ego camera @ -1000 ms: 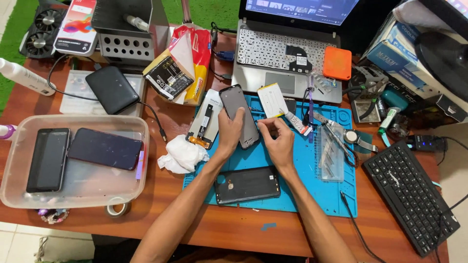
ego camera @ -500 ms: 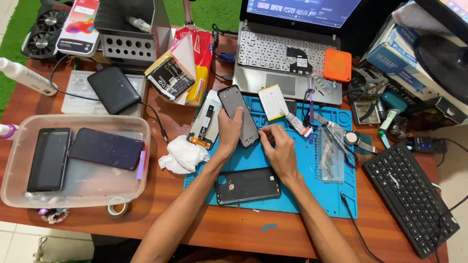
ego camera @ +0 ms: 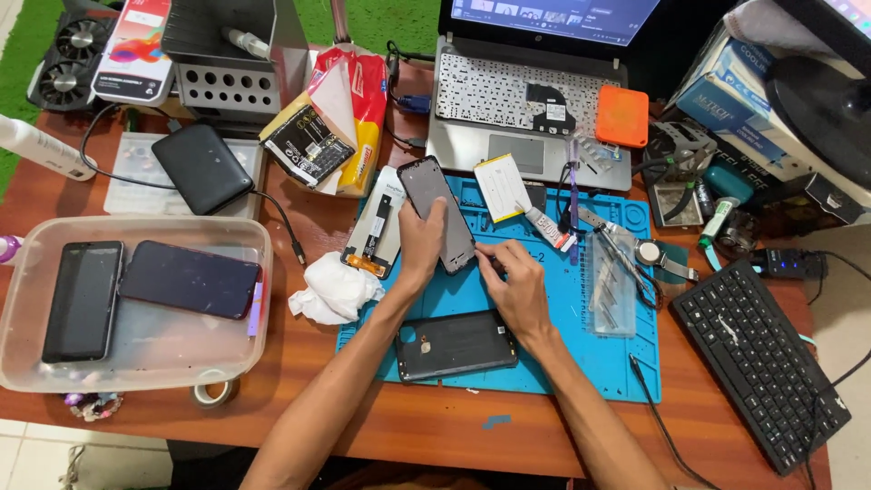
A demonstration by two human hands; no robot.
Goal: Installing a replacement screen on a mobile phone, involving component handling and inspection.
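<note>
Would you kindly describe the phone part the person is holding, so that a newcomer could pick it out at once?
Start at the blue work mat in front of the laptop. Near its upper left part, the left hand holds a dark grey phone frame tilted up, with the right hand at its lower edge. Unlike the black phone back lying flat on the mat below, it is lifted and gripped.
</note>
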